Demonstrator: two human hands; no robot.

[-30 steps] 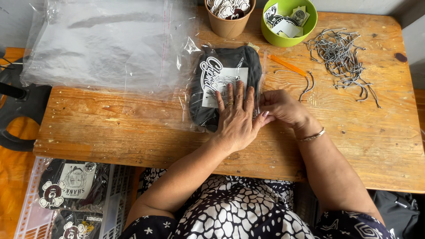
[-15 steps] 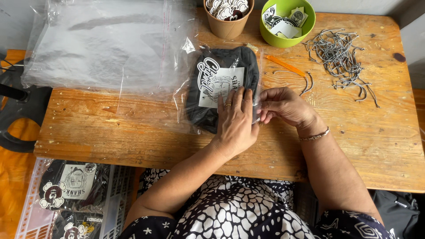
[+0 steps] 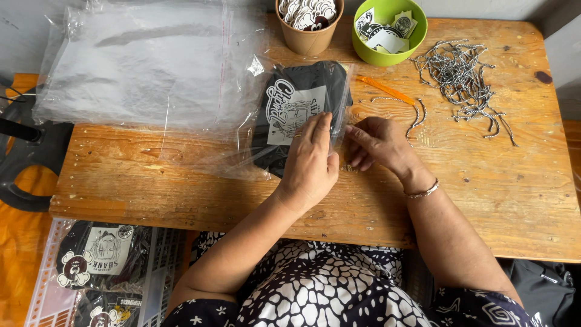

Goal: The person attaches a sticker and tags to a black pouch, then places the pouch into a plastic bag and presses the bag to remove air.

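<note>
Two hands meet at the right edge of the black shirt in its clear bag [image 3: 296, 115], which runs near to far on the counter [image 3: 484, 194]: left hand [image 3: 311, 160] presses flat, right hand [image 3: 378, 142] pinches the bag edge.

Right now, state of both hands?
Left hand: flat, palm down, pressing on the bagged black garment.
Right hand: fingers curled at the clear bag's edge; whether it pinches the plastic cannot be told.

Green bowl [image 3: 417, 45], brown cup [image 3: 308, 39], chain pile [image 3: 463, 75], orange tool [image 3: 384, 89].
</note>
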